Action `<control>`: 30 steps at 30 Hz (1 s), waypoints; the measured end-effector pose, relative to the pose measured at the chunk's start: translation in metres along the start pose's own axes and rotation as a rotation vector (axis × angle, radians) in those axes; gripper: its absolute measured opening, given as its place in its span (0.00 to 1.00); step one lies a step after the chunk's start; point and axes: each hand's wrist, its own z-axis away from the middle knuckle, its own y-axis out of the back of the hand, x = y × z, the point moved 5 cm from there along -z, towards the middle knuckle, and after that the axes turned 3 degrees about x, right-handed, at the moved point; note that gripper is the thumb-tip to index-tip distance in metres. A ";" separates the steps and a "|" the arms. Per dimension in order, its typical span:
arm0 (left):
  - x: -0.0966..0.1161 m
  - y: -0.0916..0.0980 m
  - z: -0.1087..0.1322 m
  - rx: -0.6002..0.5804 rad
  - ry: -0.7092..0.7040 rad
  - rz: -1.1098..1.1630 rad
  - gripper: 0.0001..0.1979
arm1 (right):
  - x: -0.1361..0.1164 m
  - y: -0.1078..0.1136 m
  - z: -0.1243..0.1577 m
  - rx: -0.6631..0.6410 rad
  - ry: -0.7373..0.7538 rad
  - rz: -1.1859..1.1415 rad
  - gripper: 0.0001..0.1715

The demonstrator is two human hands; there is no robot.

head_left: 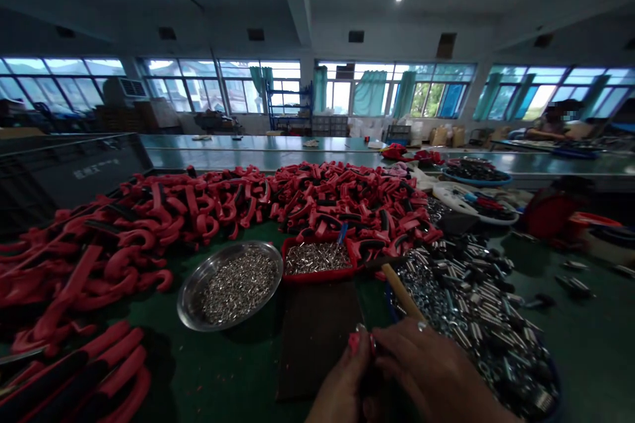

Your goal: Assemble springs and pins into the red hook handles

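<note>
My left hand (pixel 344 380) is closed round a red plastic piece (pixel 354 342), of which only a small end shows between thumb and fingers. Against it, the bent fingers of my right hand (pixel 431 360) come in from the right; what they pinch, if anything, is hidden. A shiny bit of metal shows at the left thumb tip. Both hands are over the near right corner of a dark brown board (pixel 317 337). Just beyond the board stands a red tray (pixel 320 275) of small metal pins, with a blue-handled tool (pixel 342 233) in it.
A steel bowl (pixel 186 301) of small metal parts stands left of the board. Red-and-black plastic handles (pixel 208 201) are heaped behind and leftward. At right, a wooden-handled tool (pixel 401 291) leans on a blue-rimmed basin (pixel 556 377) of springs and metal fittings. Someone (pixel 550 125) sits far right.
</note>
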 end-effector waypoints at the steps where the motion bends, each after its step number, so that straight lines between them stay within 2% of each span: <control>1: 0.001 0.000 0.001 -0.003 0.001 -0.010 0.18 | -0.001 0.000 0.000 0.008 -0.007 0.019 0.10; 3: 0.002 0.000 0.002 0.005 -0.015 -0.033 0.18 | -0.001 0.001 -0.001 0.005 -0.029 0.025 0.01; 6: 0.004 -0.001 0.000 0.025 -0.040 -0.039 0.17 | 0.015 0.008 -0.002 -0.094 -0.022 -0.034 0.05; 8: 0.005 0.001 -0.002 0.073 -0.035 -0.014 0.17 | 0.046 0.015 -0.003 -0.169 -0.105 0.051 0.10; 10: 0.005 0.006 -0.002 0.133 0.005 0.022 0.18 | 0.096 0.024 -0.001 -0.180 -0.348 0.285 0.16; 13: 0.004 0.009 -0.002 0.152 0.094 0.063 0.19 | 0.156 0.025 0.003 -0.207 -0.496 0.377 0.16; 15: 0.004 0.008 -0.002 0.124 0.119 0.085 0.21 | 0.182 0.019 0.006 -0.217 -0.523 0.362 0.15; 17: 0.005 0.005 -0.001 0.092 0.096 0.109 0.20 | 0.192 0.017 0.007 -0.202 -0.534 0.329 0.14; 20: 0.011 0.002 0.001 0.046 0.036 0.137 0.19 | 0.178 0.027 0.008 -0.135 -0.562 0.266 0.15; 22: 0.014 0.000 0.004 0.017 0.011 0.143 0.18 | 0.148 0.037 0.006 -0.043 -0.569 0.127 0.22; 23: 0.014 -0.001 0.005 -0.005 0.005 0.141 0.18 | 0.128 0.043 0.004 0.085 -0.577 -0.103 0.23; 24: 0.014 -0.002 0.006 -0.033 0.007 0.139 0.18 | 0.104 0.047 0.002 0.166 -0.524 -0.302 0.21; 25: 0.014 -0.004 0.007 -0.064 0.017 0.137 0.19 | 0.079 0.049 -0.002 0.205 -0.447 -0.382 0.17; 26: 0.012 -0.005 0.007 -0.096 0.035 0.137 0.20 | 0.056 0.052 -0.005 0.260 -0.359 -0.362 0.13; 28: 0.009 -0.007 0.008 -0.146 0.073 0.146 0.23 | 0.016 0.054 -0.010 0.368 -0.147 -0.301 0.11; 30: 0.008 -0.007 0.008 -0.149 0.068 0.149 0.24 | -0.006 0.050 -0.011 0.418 -0.007 -0.245 0.13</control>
